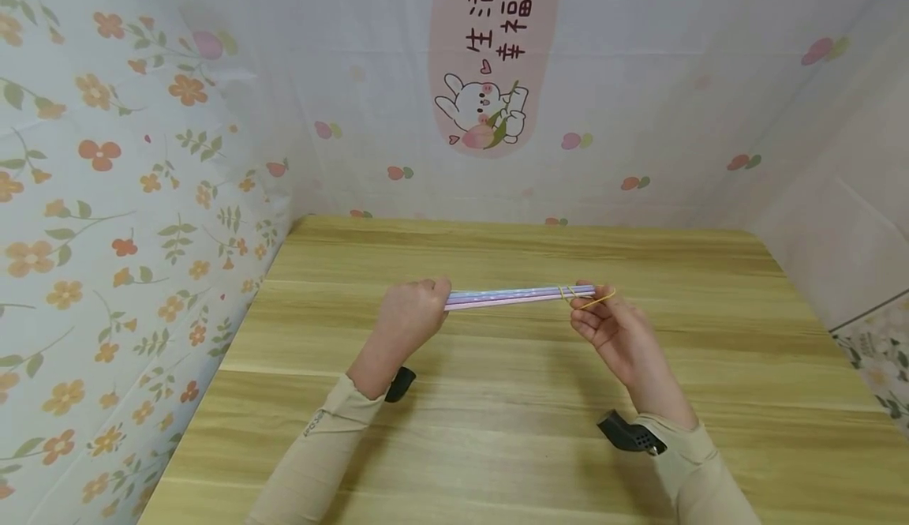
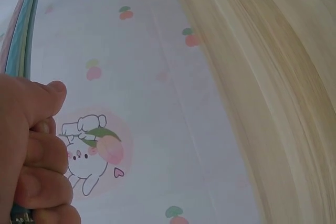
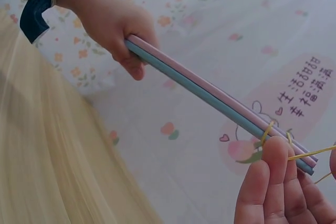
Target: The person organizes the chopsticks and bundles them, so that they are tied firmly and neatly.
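Observation:
A bundle of slim pastel pencils (image 1: 507,298), pink, purple and blue, stretches level above the table between my two hands. My left hand (image 1: 410,316) grips one end in a fist; in the left wrist view a bit of metal shows below the little finger. Around the other end is wound a yellow rubber band (image 3: 269,130), with a loop of it pulled out towards the right. My right hand (image 1: 625,339) holds that stretched loop, its fingertips beside the pencil ends. In the right wrist view its thumb is mostly cut off.
Below the hands lies a wood-grain table (image 1: 490,422). A white cloth (image 1: 341,83) with fruit prints and a rabbit drawing hangs behind it, and a flowered cloth (image 1: 135,217) hangs along the left. Each wrist wears a black camera (image 1: 630,433).

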`<move>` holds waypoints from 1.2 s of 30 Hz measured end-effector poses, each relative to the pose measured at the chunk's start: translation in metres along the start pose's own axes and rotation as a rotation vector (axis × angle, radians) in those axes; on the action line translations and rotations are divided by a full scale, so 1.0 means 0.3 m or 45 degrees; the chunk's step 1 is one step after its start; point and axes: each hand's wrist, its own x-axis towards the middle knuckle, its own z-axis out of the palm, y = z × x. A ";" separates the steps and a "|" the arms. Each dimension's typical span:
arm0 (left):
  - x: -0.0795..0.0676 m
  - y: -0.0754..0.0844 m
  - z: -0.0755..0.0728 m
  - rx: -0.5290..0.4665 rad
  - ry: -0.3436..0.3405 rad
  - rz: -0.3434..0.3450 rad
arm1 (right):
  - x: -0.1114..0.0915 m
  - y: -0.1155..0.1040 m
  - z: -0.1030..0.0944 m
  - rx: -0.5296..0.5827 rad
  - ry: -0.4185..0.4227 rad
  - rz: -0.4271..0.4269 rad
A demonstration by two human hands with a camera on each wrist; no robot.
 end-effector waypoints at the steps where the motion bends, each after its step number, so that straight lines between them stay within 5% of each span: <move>1: 0.000 -0.001 0.001 0.003 0.004 0.006 | 0.002 -0.003 0.000 -0.024 0.004 0.017; 8: 0.002 -0.005 -0.005 0.001 0.030 0.041 | 0.009 -0.020 0.000 -0.171 0.014 0.086; 17: 0.005 -0.005 -0.003 0.001 0.069 0.047 | 0.013 -0.035 0.021 -0.350 0.180 0.153; 36: 0.009 -0.003 0.001 -0.013 0.090 0.046 | 0.019 -0.033 0.050 -0.551 0.366 0.182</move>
